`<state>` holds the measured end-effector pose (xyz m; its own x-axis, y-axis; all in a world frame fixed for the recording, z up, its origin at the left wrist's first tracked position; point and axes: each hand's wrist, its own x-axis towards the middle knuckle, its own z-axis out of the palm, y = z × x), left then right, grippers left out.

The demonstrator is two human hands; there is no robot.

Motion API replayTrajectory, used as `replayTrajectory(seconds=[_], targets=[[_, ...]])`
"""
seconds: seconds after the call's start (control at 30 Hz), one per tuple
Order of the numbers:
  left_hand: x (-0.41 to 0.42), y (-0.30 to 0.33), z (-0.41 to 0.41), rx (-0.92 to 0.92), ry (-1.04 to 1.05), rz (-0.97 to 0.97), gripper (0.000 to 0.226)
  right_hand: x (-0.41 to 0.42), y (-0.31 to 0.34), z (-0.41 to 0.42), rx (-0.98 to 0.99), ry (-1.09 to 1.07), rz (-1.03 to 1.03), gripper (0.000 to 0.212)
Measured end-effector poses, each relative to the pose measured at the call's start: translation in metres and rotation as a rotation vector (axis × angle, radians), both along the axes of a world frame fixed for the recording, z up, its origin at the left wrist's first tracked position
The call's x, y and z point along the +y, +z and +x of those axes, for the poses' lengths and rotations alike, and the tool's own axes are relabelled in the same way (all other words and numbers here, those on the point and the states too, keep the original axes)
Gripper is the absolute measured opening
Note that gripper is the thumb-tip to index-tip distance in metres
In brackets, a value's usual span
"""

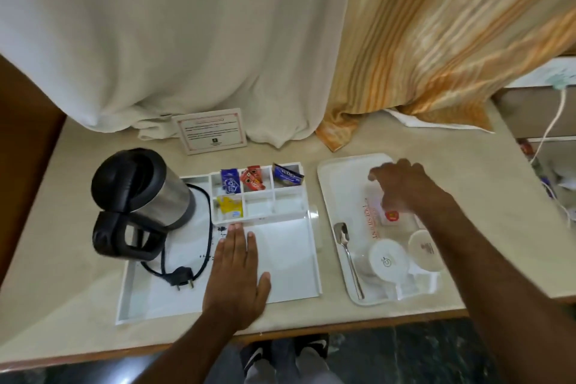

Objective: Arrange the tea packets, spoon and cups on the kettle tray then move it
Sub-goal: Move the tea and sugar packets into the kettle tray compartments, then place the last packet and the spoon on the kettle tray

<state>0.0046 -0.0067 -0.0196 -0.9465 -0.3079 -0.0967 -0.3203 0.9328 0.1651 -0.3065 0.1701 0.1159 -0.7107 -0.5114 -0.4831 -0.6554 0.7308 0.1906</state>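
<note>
White kettle tray (290,262), left hand (237,271) flat

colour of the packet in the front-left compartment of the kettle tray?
Yellow packet, with a small white and blue mark; the head view shows it.

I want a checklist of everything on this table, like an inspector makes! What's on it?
Surface: beige counter, two white trays.
Job's things: kettle on kettle tray; packets in compartments; spoon and two upturned cups on side tray.
Clutter: framed card.
Grippers: left hand flat on kettle tray; right hand reaching over a packet, grasp unclear.
Cables: kettle cord and plug; white cable at right.
Surroundings: curtains behind.
</note>
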Motion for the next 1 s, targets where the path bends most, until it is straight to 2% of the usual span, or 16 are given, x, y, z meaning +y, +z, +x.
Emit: replayTrajectory(seconds=[0.1, 0.27, 0.37, 0.43, 0.5, 0.57, 0.63, 0.73, 0.8, 0.87, 1.0], targets=[[0.0, 0.001, 0.0, -0.011, 0.01, -0.005, 0.082, 0.02, -0.018, -0.005, -0.184, -0.031, 0.007, 0.067], [0.001, 0.003, -0.001, -0.011, 0.02, 0.017, 0.083, 0.015, -0.016, -0.01, -0.12, 0.023, -0.066, 0.018], [0.001, 0.006, -0.001, -0.014, 0.029, 0.033, 0.084, -0.014, 0.005, 0.011, -0.13, 0.03, -0.375, 0.01], [0.002, 0.008, -0.002, -0.022, 0.031, 0.029, 0.084, -0.045, 0.024, 0.041, -0.162, 0.047, -0.632, 0.017], [0.002, 0.009, -0.002, -0.021, 0.024, 0.025, 0.083, -0.08, 0.032, 0.07, -0.188, 0.096, -0.767, 0.021], [0.002, 0.01, -0.003, -0.016, 0.015, 0.021, 0.082, -0.114, 0.027, 0.09, -0.188, 0.176, -0.727, 0.017], [0.002, 0.01, -0.002, -0.015, 0.013, 0.017, 0.082, -0.143, 0.012, 0.102, -0.16, 0.244, -0.594, 0.013], [0.002, 0.009, -0.002, -0.017, 0.01, 0.012, 0.082, -0.167, -0.009, 0.116, -0.116, 0.325, -0.383, 0.021], [0.003, 0.009, -0.003, -0.025, 0.015, 0.007, 0.081, -0.171, -0.018, 0.123, -0.113, 0.332, -0.331, 0.024], [0.003, 0.01, -0.004, -0.024, 0.019, 0.006, 0.081, -0.171, -0.022, 0.128, -0.115, 0.315, -0.369, 0.027], [0.003, 0.009, -0.002, -0.015, 0.02, 0.015, 0.081, -0.152, -0.014, 0.129, -0.034, 0.167, -0.72, 0.046]])
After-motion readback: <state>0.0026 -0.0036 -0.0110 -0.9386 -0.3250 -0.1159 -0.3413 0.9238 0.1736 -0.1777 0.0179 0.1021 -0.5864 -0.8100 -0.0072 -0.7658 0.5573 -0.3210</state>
